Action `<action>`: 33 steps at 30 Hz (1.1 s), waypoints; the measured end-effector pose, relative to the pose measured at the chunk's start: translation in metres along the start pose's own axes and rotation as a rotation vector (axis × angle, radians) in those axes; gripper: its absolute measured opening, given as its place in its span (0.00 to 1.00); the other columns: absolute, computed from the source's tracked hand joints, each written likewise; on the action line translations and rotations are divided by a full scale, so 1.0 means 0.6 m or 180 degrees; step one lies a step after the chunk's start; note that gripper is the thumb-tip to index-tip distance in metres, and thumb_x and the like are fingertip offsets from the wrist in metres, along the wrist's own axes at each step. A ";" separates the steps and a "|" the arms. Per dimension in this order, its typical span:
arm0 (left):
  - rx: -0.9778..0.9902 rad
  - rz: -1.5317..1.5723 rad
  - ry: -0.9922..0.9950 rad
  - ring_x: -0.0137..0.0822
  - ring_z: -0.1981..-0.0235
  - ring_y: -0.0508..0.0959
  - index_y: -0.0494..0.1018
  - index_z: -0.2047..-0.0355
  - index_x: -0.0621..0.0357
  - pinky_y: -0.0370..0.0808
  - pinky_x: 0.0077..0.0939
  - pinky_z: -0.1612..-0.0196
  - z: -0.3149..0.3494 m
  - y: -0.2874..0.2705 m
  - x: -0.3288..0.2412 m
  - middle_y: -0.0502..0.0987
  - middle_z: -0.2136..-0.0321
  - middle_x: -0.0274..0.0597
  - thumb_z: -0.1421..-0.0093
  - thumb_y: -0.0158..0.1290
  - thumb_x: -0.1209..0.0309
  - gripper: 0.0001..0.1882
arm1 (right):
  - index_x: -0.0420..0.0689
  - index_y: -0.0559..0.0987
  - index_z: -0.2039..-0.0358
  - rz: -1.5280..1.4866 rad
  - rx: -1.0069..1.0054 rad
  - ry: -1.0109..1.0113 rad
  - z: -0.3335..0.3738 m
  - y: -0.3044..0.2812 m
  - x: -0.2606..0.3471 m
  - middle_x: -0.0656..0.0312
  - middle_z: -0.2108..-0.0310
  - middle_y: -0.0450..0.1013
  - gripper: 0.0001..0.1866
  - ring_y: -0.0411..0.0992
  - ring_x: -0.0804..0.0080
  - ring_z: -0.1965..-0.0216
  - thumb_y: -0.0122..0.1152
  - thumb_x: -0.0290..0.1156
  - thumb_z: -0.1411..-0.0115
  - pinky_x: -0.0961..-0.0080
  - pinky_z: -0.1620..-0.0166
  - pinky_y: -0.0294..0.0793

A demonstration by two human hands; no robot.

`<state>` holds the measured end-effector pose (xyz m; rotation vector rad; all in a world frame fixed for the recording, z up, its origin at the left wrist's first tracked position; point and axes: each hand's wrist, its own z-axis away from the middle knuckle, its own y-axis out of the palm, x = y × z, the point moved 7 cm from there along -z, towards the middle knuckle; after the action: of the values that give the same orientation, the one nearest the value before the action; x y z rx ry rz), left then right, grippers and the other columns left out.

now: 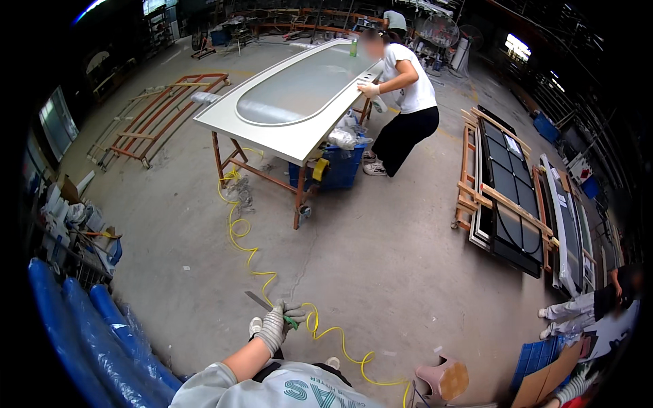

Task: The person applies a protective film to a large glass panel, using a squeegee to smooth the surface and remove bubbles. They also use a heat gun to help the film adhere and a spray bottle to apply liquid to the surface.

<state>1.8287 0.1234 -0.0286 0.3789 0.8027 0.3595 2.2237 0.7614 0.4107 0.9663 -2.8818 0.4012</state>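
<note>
My left hand (272,329), in a grey-white knitted glove, is closed around a green-handled knife (258,300) low in front of my body. Its thin, flat metal blade points up and to the left, and a bit of the green handle shows below the fingers. Pale glove fingers show just right of the grip; I take them as the same hand's. My right hand cannot be made out. A coiled yellow air hose (311,325) runs over the floor right beside the knife hand.
Ahead, a gloved person (411,85) leans over a white panel with an oval glass inset (272,138) on a rust-red stand. Blue wrapped rolls (88,340) lie at left. Framed panels (507,183) on a cart and a stool (442,379) are at right. Other people sit at the right rim.
</note>
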 end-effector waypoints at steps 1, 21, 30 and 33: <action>-0.0043 0.0018 0.0031 0.45 0.66 0.80 0.67 0.52 0.69 0.76 0.37 0.57 -0.004 -0.039 -0.021 0.78 0.64 0.52 0.32 0.30 0.45 0.35 | 0.33 0.77 0.60 0.0042 0.0567 0.0328 0.049 0.048 0.046 0.45 0.68 0.77 0.26 0.76 0.52 0.66 0.70 0.43 0.49 0.66 0.62 0.76; 0.0080 -0.0111 0.0346 0.36 0.82 0.77 0.70 0.59 0.56 0.75 0.30 0.89 -0.112 -0.431 -0.576 0.76 0.75 0.44 0.39 0.47 0.46 0.24 | 0.48 0.63 0.47 -0.3327 0.5136 -0.2685 0.853 -0.288 1.496 0.49 0.54 0.68 0.33 0.76 0.54 0.67 0.67 0.31 0.54 0.63 0.68 0.76; 0.0905 0.0012 0.0608 0.41 0.82 0.78 0.69 0.55 0.67 0.78 0.28 0.78 -0.365 -0.361 -0.756 0.79 0.69 0.55 0.37 0.38 0.40 0.37 | 0.45 0.66 0.47 -0.3209 0.6641 -0.1544 0.982 -0.096 1.721 0.46 0.60 0.71 0.29 0.74 0.50 0.60 0.64 0.30 0.49 0.66 0.57 0.74; 0.0620 -0.0944 0.0694 0.40 0.68 0.80 0.69 0.50 0.67 0.76 0.31 0.61 -0.477 -0.370 -0.829 0.79 0.64 0.53 0.36 0.37 0.40 0.37 | 0.43 0.68 0.53 -0.3179 0.6262 -0.0249 1.013 0.040 1.717 0.55 0.74 0.71 0.20 0.70 0.66 0.74 0.62 0.29 0.46 0.69 0.67 0.73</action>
<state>1.3318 -0.2389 -0.0024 0.3995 1.0962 0.0446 1.3935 0.0167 -0.0216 2.0261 -0.7031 2.8487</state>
